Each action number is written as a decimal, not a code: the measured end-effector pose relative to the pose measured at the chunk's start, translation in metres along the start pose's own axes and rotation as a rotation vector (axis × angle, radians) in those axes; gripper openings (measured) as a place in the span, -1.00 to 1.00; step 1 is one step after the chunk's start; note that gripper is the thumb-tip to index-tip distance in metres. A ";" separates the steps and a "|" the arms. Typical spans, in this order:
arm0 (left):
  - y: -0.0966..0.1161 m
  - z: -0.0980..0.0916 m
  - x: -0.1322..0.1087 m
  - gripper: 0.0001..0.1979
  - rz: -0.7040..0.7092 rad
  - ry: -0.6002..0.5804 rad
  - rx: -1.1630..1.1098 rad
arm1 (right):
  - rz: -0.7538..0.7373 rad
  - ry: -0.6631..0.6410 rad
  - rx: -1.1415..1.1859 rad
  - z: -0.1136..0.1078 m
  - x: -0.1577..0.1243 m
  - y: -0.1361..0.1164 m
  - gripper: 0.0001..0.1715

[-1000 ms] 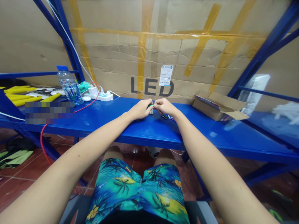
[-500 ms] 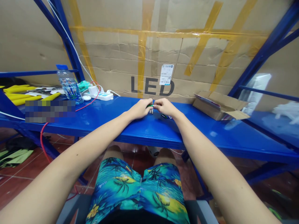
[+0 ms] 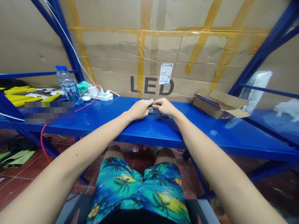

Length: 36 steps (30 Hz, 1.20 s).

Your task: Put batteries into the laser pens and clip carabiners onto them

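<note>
My left hand (image 3: pixel 139 109) and my right hand (image 3: pixel 164 106) meet at the middle of the blue shelf (image 3: pixel 112 119), fingers pinched together. Between their fingertips is a small green part (image 3: pixel 151 106), too small to name. Both hands rest on the shelf surface. A few tiny metal pieces (image 3: pixel 151 112) lie just under the fingertips, and thin coloured wires (image 3: pixel 166 116) trail beside my right wrist.
An open cardboard box (image 3: pixel 219 104) sits to the right. At the left stand a water bottle (image 3: pixel 69 85), a white power strip (image 3: pixel 100 95) with a red cable (image 3: pixel 44 137), and yellow tools (image 3: pixel 21 95). A taped cardboard sheet marked LED (image 3: pixel 151 86) backs the shelf.
Both hands stay together at the same spot; the fingers shift slightly around the small green part. The view has tilted a touch.
</note>
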<state>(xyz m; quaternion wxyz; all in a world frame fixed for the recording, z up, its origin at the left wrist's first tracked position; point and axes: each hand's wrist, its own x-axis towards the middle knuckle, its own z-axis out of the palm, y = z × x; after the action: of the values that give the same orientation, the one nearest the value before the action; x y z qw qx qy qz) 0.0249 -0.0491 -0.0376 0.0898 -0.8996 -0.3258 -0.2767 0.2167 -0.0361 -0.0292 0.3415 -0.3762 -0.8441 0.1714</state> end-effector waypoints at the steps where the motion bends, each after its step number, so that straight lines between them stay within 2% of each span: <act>1: 0.002 -0.001 0.000 -0.95 0.004 0.003 0.021 | 0.028 -0.018 0.060 0.000 0.000 0.001 -0.80; 5: 0.008 -0.003 0.001 -0.92 -0.052 0.015 0.041 | 0.088 -0.050 0.188 0.000 0.000 0.004 -0.80; 8: 0.006 0.001 0.004 -0.81 -0.112 0.035 0.002 | 0.020 0.021 0.085 0.000 0.002 0.003 -0.80; 12: -0.002 0.010 0.009 -0.71 -0.100 0.034 0.024 | -0.047 0.083 -0.062 -0.001 0.002 0.001 -0.80; 20: -0.005 0.007 0.009 -0.76 -0.118 -0.020 -0.009 | -0.114 0.063 -0.202 0.001 0.000 0.001 -0.77; 28: -0.003 0.003 0.008 -0.82 -0.060 -0.009 -0.119 | -0.079 0.006 -0.121 -0.003 0.000 0.004 -0.78; 36: 0.003 0.005 0.007 -0.86 -0.008 0.018 -0.084 | 0.122 -0.068 0.234 -0.001 -0.002 0.007 -0.77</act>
<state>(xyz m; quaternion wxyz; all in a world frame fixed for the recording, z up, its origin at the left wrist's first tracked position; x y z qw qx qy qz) 0.0337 -0.0461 -0.0374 0.0537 -0.8987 -0.3166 -0.2986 0.2218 -0.0332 -0.0332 0.3435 -0.3783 -0.8049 0.3018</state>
